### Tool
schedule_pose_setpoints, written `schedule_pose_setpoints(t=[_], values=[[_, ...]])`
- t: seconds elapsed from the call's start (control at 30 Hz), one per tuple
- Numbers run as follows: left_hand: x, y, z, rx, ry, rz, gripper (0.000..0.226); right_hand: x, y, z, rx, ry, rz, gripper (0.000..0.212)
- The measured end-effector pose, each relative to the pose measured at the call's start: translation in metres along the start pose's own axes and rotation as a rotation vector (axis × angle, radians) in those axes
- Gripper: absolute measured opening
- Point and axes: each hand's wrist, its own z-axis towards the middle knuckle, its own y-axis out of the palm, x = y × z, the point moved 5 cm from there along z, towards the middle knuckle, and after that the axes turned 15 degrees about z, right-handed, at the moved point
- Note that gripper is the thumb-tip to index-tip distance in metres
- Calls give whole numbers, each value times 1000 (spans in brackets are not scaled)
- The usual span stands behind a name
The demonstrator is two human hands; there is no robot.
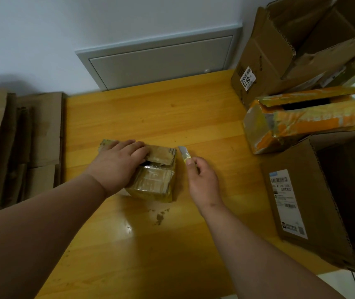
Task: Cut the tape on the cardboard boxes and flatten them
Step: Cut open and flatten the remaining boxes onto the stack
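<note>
Left hand (120, 160): flat, fingers straight, pressing on the small taped box (154, 179).
Right hand (202, 180): gripping a knife (184, 155), just right of the box.

Brown box (155, 180), yellow knife (186, 157)

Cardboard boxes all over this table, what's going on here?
A person is breaking down boxes. The left hand presses on a small taped box on the table, while the right hand holds a knife just beside it. Flattened cardboard lies on the left; open boxes wait on the right.
</note>
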Motion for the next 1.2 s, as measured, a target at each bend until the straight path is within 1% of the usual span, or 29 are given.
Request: schedule_pose_setpoints(t=[0.13,0.3,0.43,0.6,0.7,0.83,1.03,1.2], values=[[-1,-4,4,-14,-32,-55,53,-3,-8,-9,30,-63,5,36],[0,-8,9,-27,-61,-71,49,-11,-12,-18,-39,-222,-156,15],[1,-11,8,-24,-86,-82,44,-20,-16,-23,-67,-352,-268,23],[2,-13,7,-6,-95,-94,43,-37,-15,-20,-103,-451,-401,40],[2,-14,6,14,-89,-98,43,-43,-16,-16,-110,-511,-481,37],[4,-12,4,32,-79,-82,44,-43,-18,-16,-79,-576,-550,29],[5,-9,5,36,-55,-46,51,-47,-19,-13,-38,-649,-639,30],[7,-6,5,33,-64,-27,53,-47,-21,-11,-21,-642,-626,33]])
